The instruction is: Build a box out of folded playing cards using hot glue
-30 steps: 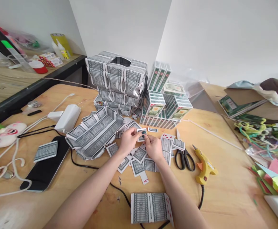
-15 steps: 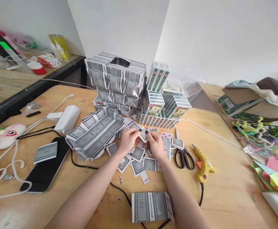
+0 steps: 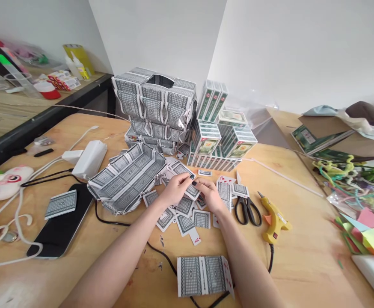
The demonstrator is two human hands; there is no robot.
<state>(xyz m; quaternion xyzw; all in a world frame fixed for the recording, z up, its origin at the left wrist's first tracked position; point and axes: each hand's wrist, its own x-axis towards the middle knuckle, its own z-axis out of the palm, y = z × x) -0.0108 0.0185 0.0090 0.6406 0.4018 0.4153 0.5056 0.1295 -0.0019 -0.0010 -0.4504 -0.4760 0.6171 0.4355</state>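
Note:
My left hand (image 3: 178, 188) and my right hand (image 3: 208, 192) meet over a loose pile of grey-backed playing cards (image 3: 184, 224), both with fingers pinched. A card (image 3: 190, 192) shows between and below the fingertips; the hands hide how it is gripped. Left of them is an open tray made of cards (image 3: 127, 177). Behind stands a larger box of folded cards (image 3: 155, 105) with a dark opening on top. Close to my right forearm, a joined card piece (image 3: 201, 276) lies near the front edge.
Boxed decks (image 3: 217, 137) are stacked behind. Scissors (image 3: 247, 210) and a yellow glue gun (image 3: 274, 219) lie to the right, a phone (image 3: 61, 224) and white adapter (image 3: 90, 159) to the left. Black cables cross the table; pipe cleaners (image 3: 350, 179) sit far right.
My hands have drawn closer together, fingertips nearly touching. The small card that was visible between them is now mostly hidden. The view has shifted slightly.

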